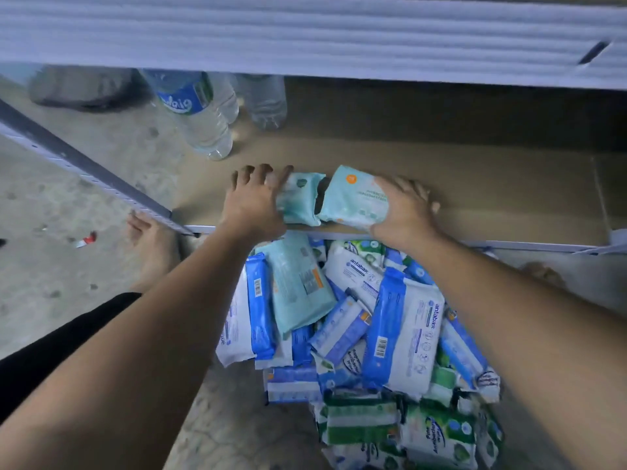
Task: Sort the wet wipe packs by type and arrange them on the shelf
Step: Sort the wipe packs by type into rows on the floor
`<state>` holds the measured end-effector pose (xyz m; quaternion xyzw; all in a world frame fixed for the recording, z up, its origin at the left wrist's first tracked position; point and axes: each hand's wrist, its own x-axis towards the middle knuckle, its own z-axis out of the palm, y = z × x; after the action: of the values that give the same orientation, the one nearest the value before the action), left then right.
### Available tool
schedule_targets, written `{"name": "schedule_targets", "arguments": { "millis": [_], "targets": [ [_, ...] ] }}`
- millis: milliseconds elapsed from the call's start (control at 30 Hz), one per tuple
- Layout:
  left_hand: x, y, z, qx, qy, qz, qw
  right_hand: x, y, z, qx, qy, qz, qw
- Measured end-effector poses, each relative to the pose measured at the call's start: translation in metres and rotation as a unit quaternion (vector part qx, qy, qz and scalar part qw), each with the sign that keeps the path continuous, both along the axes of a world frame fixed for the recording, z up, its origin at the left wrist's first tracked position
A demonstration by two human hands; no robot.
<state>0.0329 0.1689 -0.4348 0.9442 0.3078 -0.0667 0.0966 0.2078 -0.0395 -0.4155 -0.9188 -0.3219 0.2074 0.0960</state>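
Two pale teal wet wipe packs sit at the front edge of the brown shelf board (475, 184). My left hand (252, 201) grips the left teal pack (300, 201) from its left side. The right teal pack (356, 198), with an orange dot, is tilted, and my right hand (403, 212) holds it from the right. Below the shelf edge, on the floor, lies a pile of wipe packs (366, 334): blue-and-white ones, another teal pack (295, 283), and green-and-white packs (400, 429) nearest me.
Clear water bottles (200, 110) stand at the back left of the shelf board. A white upper shelf (305, 39) hangs overhead. A grey metal upright (84, 164) runs along the left. My bare foot (152, 249) rests on the concrete floor to the left of the pile.
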Motion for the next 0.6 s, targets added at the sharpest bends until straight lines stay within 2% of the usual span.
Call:
{"name": "schedule_targets", "arguments": {
  "millis": [233, 600],
  "targets": [
    [0.000, -0.013, -0.054, 0.040, -0.034, 0.040, 0.998, -0.026, 0.008, -0.049, -0.030, -0.061, 0.042, 0.997],
    [0.043, 0.037, -0.061, 0.022, -0.010, 0.059, 0.998, 0.037, 0.083, -0.054, -0.082, -0.070, 0.097, 0.989]
  ]
}}
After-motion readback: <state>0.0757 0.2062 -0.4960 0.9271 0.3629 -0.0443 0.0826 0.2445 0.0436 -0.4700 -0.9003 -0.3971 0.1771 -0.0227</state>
